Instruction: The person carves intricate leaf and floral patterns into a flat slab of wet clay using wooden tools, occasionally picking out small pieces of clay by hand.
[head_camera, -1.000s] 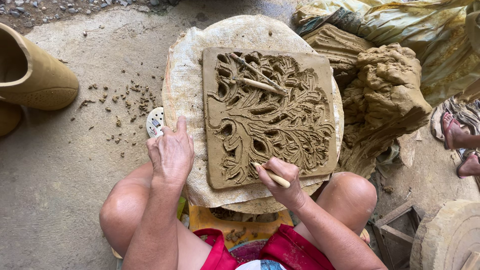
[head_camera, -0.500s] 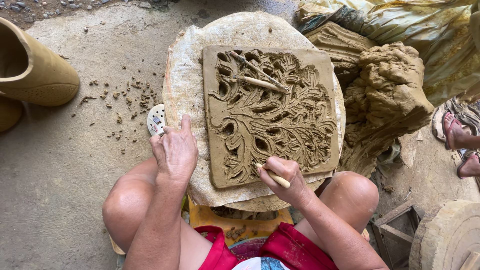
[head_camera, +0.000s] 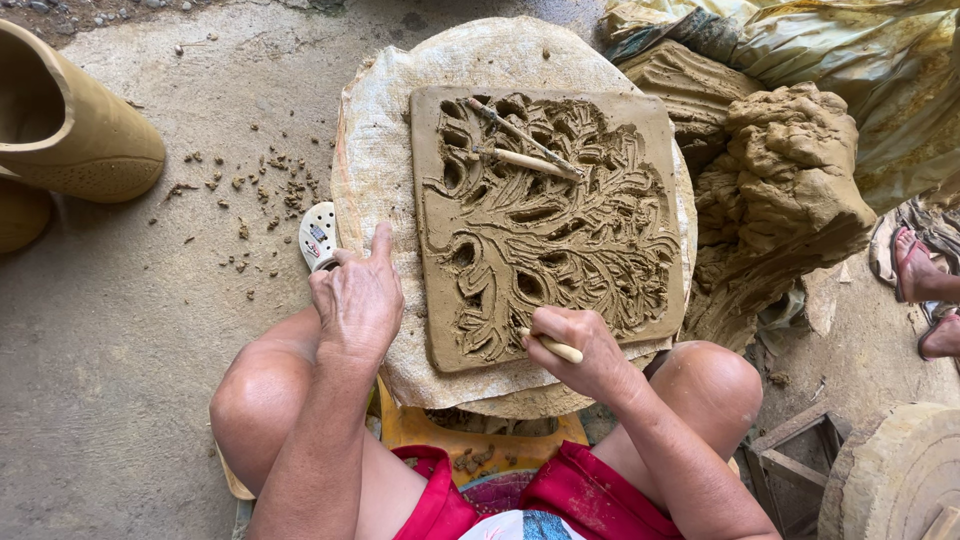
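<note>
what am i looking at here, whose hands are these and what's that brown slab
This is one picture from a camera worn on a person's head, looking down at their own lap and hands. No machine is involved. The person sits with knees apart behind a round stand covered with cloth. On it lies a square clay slab carved with a leafy pattern. The right hand grips a small wooden tool at the slab's near edge. The left hand rests flat on the cloth beside the slab, holding nothing. Two more tools lie on the slab's far part. A lump of raw clay sits to the right, and clay crumbs dot the floor on the left.
</note>
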